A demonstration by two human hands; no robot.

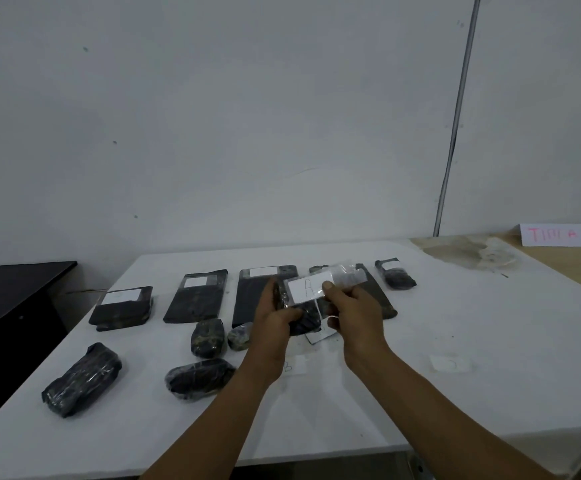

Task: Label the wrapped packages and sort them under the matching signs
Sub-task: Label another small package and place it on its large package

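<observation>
From the head camera, the left hand [275, 315] grips a dark wrapped package [303, 318] lifted over the table [472, 327], fingers curled round its left edge and the thumb over its lower front. The right hand [349, 304] pinches a white label [308, 289] marked with the letter A, its thumb pressed on the label's right end where clear tape [346, 273] trails up and beyond the fingertips. The label lies across the top of the held package, just past the left fingers. A thin white strip hangs below the right fingers; I cannot tell whether it is backing or tape.

Beyond both hands stands a row of flat dark packages, some already bearing white labels, such as the one [122, 308] far to the left of the left fingers. Nearer than the fingers lie rounder bundles without labels, one [81, 379] well to the left. Small paper slips lie flat on the table under the wrists. A sign [554, 234] with red letters stands far to the right, against the wall.

The likely trouble is the loose tape folding on itself or sticking to the right thumb, so the label goes on crooked or lifts off again. The glossy, wrinkled wrap may also give poor hold. The package could land under the wrong sign if the letter is misread, since the sign's lettering is blurred here.
</observation>
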